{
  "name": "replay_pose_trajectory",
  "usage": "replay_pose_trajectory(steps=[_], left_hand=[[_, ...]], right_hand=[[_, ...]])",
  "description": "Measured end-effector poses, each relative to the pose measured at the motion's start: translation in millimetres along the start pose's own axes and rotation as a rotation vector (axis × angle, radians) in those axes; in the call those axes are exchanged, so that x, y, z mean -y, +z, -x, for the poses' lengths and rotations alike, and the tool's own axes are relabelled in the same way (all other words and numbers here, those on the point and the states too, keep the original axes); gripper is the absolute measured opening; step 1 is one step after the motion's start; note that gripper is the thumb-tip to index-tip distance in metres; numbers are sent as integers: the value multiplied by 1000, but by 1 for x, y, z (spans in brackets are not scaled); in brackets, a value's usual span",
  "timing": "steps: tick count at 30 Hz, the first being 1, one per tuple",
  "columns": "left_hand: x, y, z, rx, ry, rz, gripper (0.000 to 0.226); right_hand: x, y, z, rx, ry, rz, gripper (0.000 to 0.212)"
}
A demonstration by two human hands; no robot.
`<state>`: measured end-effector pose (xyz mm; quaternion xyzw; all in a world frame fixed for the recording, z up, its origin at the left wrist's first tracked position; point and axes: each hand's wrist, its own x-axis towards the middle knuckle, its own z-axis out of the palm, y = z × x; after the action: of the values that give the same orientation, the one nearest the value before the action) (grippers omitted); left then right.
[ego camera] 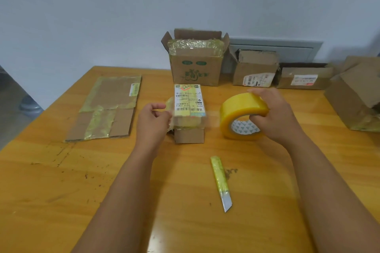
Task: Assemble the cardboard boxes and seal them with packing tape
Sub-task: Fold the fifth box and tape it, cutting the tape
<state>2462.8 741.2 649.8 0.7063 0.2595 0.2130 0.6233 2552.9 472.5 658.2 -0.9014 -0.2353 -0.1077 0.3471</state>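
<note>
box (189, 116) mid-table between hands, long axis front-to-back | left hand (153, 118) pinches tape end at its left edge | right hand (271, 113) grips roll (242, 117) to its right | strip spans crosswise

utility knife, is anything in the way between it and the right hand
Nothing visible does. The utility knife lies alone on bare table, nearer the person than the right hand, though that hand is gripping the tape roll.

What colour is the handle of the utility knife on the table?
Yellow-green: the utility knife handle looks wrapped in yellowish tape, with a bare grey blade. The head view shows it.
</note>
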Motion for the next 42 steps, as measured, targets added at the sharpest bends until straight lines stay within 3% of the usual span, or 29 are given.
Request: replay_pose_trajectory(steps=[18,24,28,32,40,42], left_hand=[[7,10,-9,31,-49,-155,21],[16,15,3,-96,310,-576,6],[18,21,7,-103,490,-834,23],[14,25,14,-32,444,-957,23],[14,31,35,27,352,-769,16],[17,32,37,75,286,-828,34]], right_hand=[[-1,-1,-6,10,-42,11,63],[-3,1,-8,15,-48,4,65],[-5,1,-7,10,-43,-4,64],[-6,1,-7,4,-41,-6,63],[-5,0,-7,9,-34,-15,63],[-5,0,-6,10,-37,-22,62]])
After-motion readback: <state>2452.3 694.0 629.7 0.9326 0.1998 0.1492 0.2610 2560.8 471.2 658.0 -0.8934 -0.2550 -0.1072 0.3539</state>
